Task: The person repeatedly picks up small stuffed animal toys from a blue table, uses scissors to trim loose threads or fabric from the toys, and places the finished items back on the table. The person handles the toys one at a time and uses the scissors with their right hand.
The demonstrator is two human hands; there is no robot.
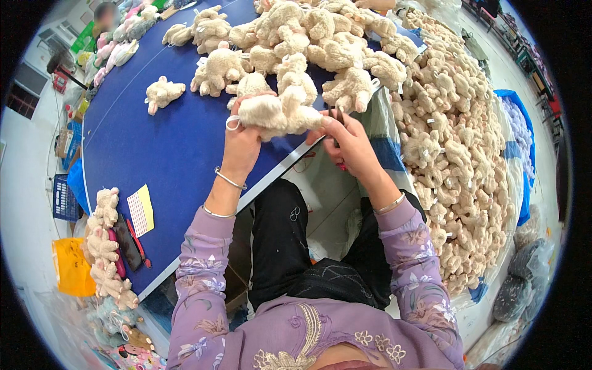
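Observation:
A cream plush toy (266, 115) is held up over the front edge of the blue table. My left hand (242, 145) is closed around its left end, and a white loop hangs by the fingers. At the toy's right end, the thumb and fingers of my right hand (345, 139) pinch a limb. The same hand grips small scissors (338, 115); dark blades stick up past the fingers and a bit of pink shows below. Just beyond my hands lies a heap of similar cream plush toys (280, 31), several with white loops. One more toy (164, 94) lies apart to the left.
A huge pile of cream plush toys (453, 160) fills a sack-like sheet on the right. On the blue table (185, 148) at left lie a yellow-edged paper (141, 211), a dark phone-like slab (128, 244) and a row of toys (103, 246). Blue crate (64, 198) stands beyond.

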